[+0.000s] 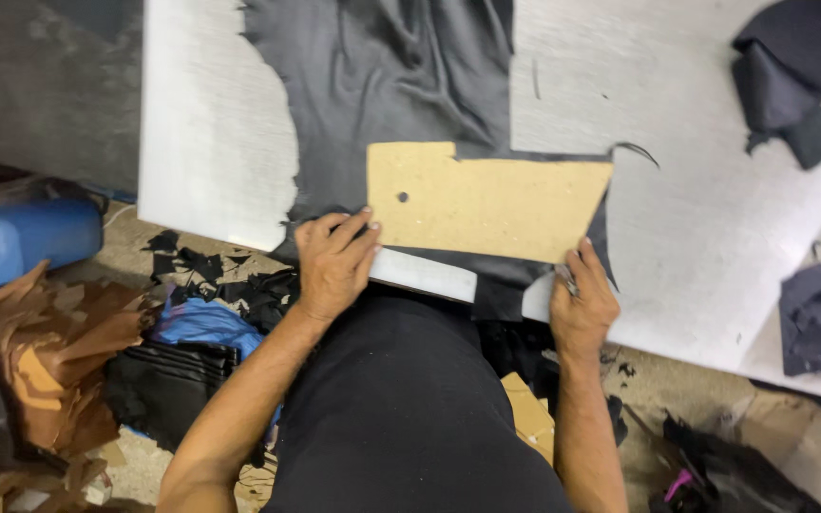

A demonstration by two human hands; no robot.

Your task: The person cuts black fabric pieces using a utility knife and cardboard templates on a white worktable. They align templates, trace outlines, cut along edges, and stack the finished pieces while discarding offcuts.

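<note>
Cardboard template (486,199) on dark leather (382,76); left hand (334,261) presses flat beside it, right hand (580,304) pinches small blade (565,279) at corner. Template may slip, blade stray.

- A leather-cutting workshop: dark leather sheet (382,76) under a cardboard pattern (486,199) on a white counter (211,142).
- Black offcuts (239,285) litter the floor (125,247).

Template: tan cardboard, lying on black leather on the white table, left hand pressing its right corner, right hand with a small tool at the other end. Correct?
One slip: the left hand presses the template's left corner, and the right hand with the small tool is at the right end. The head view shows it. The rest stands: tan cardboard on black leather on the white table.
</note>
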